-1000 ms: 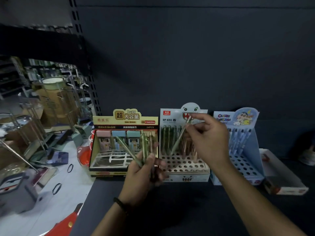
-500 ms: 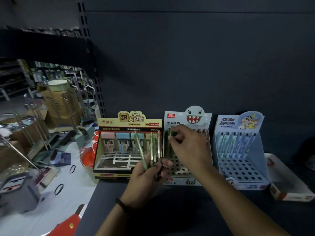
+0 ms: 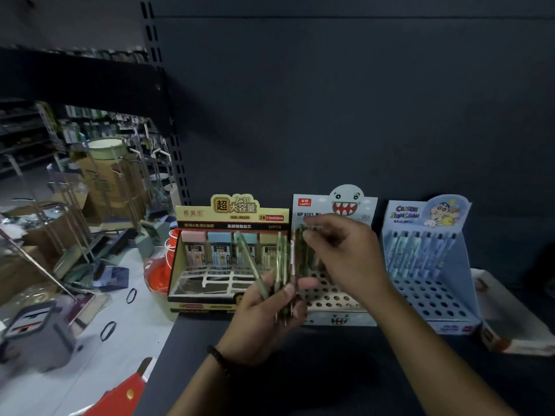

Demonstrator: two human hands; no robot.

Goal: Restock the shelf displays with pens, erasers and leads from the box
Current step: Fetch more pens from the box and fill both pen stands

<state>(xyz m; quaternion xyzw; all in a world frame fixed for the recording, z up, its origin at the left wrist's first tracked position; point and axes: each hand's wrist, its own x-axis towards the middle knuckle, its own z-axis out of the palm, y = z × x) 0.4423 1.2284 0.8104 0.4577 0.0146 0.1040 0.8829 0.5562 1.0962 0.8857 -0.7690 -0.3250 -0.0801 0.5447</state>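
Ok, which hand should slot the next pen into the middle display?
Right. The right hand is up at the middle display, fingers seemingly pinching a pen above its holes. The left hand is full, gripping the spare bundle in front, so it best just holds stock.

Head cam, fwd/down, prob. near shelf (image 3: 315, 370)

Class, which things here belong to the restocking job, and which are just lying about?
Job: left hand gripping green pens; right hand pinching one pen; shark-face pen display; lead display; blue pen display.
Lying about: black loops; red basket; grey crate.
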